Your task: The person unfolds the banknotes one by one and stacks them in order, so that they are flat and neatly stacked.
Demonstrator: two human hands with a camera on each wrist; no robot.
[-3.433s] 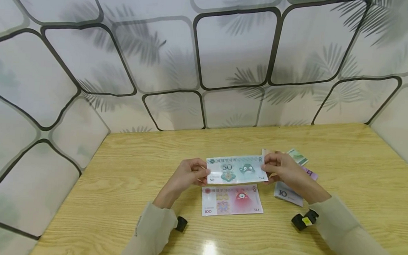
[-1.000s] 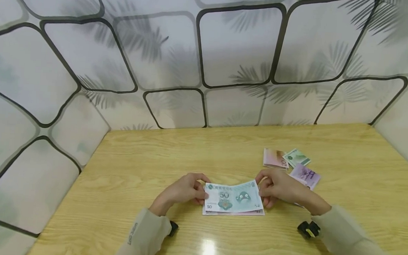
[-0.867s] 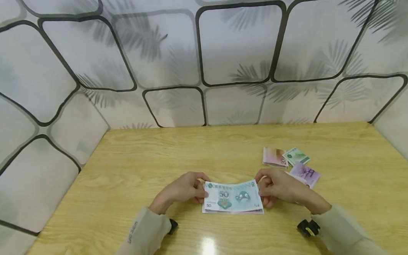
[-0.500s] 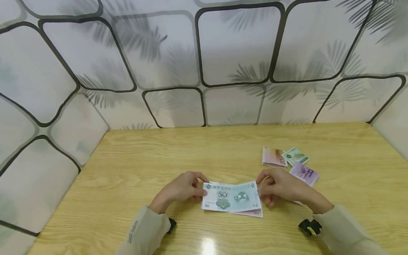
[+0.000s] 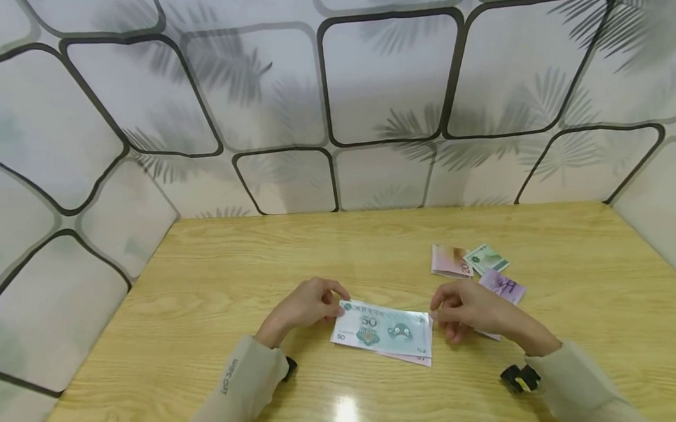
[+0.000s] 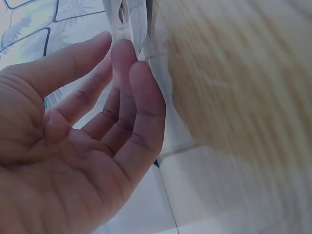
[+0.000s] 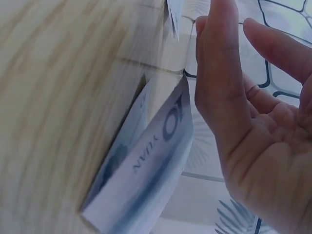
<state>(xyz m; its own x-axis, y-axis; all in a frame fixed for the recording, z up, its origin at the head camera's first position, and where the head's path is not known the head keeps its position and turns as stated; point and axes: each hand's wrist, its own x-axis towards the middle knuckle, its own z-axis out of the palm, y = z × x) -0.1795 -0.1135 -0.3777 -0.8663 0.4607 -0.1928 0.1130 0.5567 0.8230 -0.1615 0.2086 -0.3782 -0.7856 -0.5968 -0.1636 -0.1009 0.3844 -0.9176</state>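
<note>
A green 50 play banknote (image 5: 383, 331) lies on top of a pink 100 play banknote (image 5: 419, 360), whose lower right edge peeks out askew. My left hand (image 5: 310, 305) pinches the upper left corner of the 50 note, thumb on top. In the left wrist view, the notes' edge (image 6: 134, 22) meets the fingertips of the left hand (image 6: 92, 122). My right hand (image 5: 473, 310) hovers at the notes' right edge. In the right wrist view, the thumb and forefinger of the right hand (image 7: 253, 102) stand apart, with no note between them.
Beyond the right hand lie a folded 20 note (image 5: 452, 261), a green note (image 5: 486, 259) and a purple note (image 5: 502, 285). A folded 10 note (image 7: 156, 146) stands tented under the right hand. Patterned fabric walls (image 5: 391, 80) border the wooden table (image 5: 244, 251).
The 50 note came down from the air onto the 100 note. It has flattened out, and the 100 note has turned askew beneath it. The right fingers have let go of the right edge.
</note>
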